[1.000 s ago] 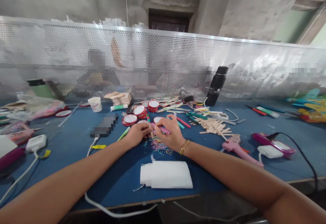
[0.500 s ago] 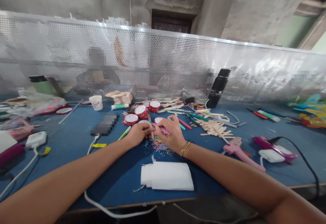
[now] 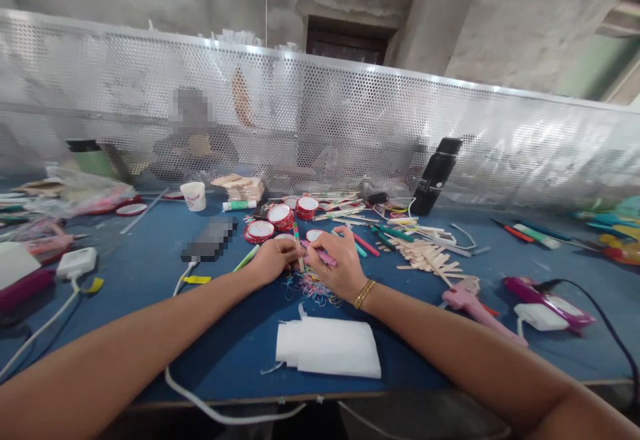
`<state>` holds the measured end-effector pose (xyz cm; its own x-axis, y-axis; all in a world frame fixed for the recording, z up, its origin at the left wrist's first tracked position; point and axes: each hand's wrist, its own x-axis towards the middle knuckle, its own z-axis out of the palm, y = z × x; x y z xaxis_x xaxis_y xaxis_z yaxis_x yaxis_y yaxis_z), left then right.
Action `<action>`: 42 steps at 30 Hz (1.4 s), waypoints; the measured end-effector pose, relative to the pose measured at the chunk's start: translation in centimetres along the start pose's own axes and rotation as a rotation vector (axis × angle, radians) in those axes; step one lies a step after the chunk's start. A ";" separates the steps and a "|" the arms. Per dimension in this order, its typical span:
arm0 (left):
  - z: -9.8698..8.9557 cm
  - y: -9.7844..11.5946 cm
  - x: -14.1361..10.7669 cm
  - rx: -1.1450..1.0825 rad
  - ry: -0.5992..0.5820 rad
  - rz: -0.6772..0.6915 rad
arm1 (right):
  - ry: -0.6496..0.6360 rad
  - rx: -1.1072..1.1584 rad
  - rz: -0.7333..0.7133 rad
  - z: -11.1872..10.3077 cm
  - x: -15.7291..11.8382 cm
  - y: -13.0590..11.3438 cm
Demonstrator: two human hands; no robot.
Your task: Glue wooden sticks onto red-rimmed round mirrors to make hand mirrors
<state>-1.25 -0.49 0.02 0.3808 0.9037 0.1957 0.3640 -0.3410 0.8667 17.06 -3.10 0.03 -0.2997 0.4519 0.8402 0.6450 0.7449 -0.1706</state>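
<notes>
My left hand [image 3: 274, 260] is closed on a wooden craft stick [image 3: 299, 247], held nearly upright, with coloured bands on its upper part. In my right hand [image 3: 345, 261], fingers wrapped round it, is a pink marker pen [image 3: 323, 255]. Its tip points left at the stick; whether they touch I cannot tell. Under both hands lies a loose heap of small coloured rubber bands [image 3: 320, 288]. A folded white cloth pouch [image 3: 330, 347] with a drawstring rests in front of me. Beyond my hands are red-rimmed round discs [image 3: 280, 215], some stacked.
Plain craft sticks [image 3: 430, 257] are piled at right, near a pink glue gun [image 3: 477, 303]. A black bottle [image 3: 437, 177] and a paper cup [image 3: 193, 197] stand toward the back. A phone [image 3: 210, 239] and white cable [image 3: 175, 387] lie left. A perforated metal screen [image 3: 350, 120] closes the far side.
The whole view has shifted slightly, so things appear a little further right. My hands keep the same grip on the stick and the marker, with hardly any movement.
</notes>
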 end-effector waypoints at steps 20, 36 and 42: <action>0.1 0.5 -0.5 -0.001 0.006 0.041 | 0.028 0.028 0.008 0.1 -0.1 -0.1; 0.2 0.3 -0.4 -0.036 0.004 0.054 | -0.023 0.032 -0.021 0.1 -0.2 -0.1; 0.3 0.3 -0.3 -0.059 0.003 0.035 | 0.016 0.023 0.023 0.1 -0.2 0.1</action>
<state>-1.01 -0.93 0.13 0.3895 0.8925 0.2274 0.2999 -0.3563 0.8849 17.13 -3.05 -0.22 -0.2738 0.4612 0.8440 0.6352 0.7456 -0.2013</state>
